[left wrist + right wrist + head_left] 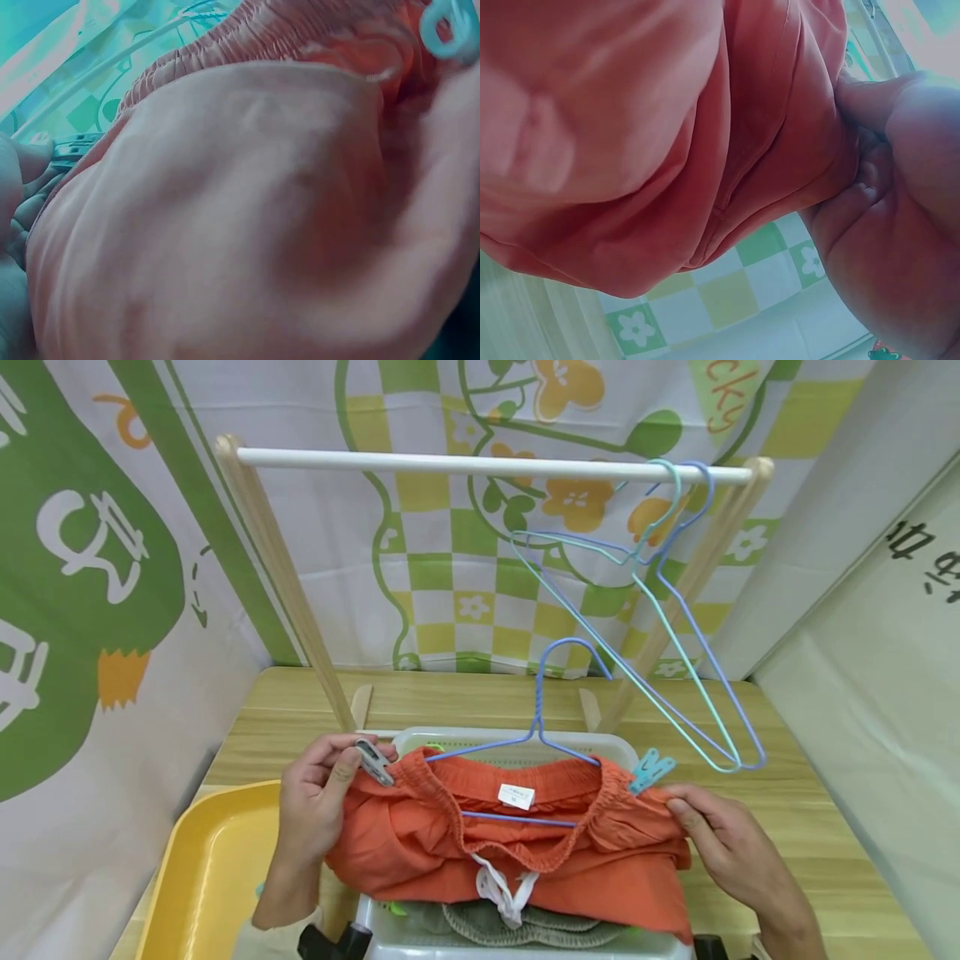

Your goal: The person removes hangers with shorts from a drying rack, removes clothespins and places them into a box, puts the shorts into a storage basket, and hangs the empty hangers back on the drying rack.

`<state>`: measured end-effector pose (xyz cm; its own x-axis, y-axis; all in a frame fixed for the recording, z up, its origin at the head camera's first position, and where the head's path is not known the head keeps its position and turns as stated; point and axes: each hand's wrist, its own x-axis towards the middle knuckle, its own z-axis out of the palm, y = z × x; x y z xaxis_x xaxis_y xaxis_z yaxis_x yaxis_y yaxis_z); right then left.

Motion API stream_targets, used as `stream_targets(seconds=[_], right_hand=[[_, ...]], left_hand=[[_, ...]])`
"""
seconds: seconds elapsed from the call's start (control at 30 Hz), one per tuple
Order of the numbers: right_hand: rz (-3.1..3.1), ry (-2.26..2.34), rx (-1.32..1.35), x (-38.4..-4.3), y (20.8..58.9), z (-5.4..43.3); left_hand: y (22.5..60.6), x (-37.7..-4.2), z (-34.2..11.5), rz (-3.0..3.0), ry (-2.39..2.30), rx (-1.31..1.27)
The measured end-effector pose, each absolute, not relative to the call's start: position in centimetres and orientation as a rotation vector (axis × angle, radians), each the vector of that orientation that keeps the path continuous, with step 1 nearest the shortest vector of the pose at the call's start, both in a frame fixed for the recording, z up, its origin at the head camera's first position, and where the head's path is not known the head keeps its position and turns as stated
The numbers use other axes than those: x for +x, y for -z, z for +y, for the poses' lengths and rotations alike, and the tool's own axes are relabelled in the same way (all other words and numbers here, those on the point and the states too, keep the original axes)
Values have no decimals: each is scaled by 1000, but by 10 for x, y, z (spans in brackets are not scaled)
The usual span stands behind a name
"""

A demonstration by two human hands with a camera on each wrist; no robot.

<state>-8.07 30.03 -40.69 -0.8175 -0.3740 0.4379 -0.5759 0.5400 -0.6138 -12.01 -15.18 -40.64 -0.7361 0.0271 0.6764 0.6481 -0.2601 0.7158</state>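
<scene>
Orange shorts (420, 852) with an elastic waist and a white drawstring (504, 893) hang over a blue hanger (540, 693), whose hook points up. At the left end of the waistband, my left hand (318, 797) pinches a grey clothespin (374, 763) between thumb and fingers. The left wrist view shows this clothespin (73, 148) at the cloth's edge. A light-blue clothespin (649, 771) sits on the right end of the waistband. Just beyond it my right hand (731, 843) pinches the cloth of the shorts; its fingertips are partly hidden behind the fabric.
A wooden rack with a white bar (450, 462) stands behind, bearing a mint hanger (686, 647) and a second blue hanger (712, 660) at its right end. Beneath the shorts, a whitish basket (622, 743) holds grey-green clothing (525, 931). A yellow tray (217, 860) lies on the left.
</scene>
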Motion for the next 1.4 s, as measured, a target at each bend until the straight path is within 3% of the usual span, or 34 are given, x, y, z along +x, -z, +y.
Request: stream_targets(seconds=[0.57,0.93,1.4], right_hand=[[-2443,-1232,871,-82,411,302],[-2426,-1231,878,-82,410,303],[-2506,-1205,850,-79,405,302]], left_hand=[[406,-114,-168,-1562,2149,-869],[408,-106,-172,-1337,2279,-757],[405,-101,-189,-1516,2074,-696]])
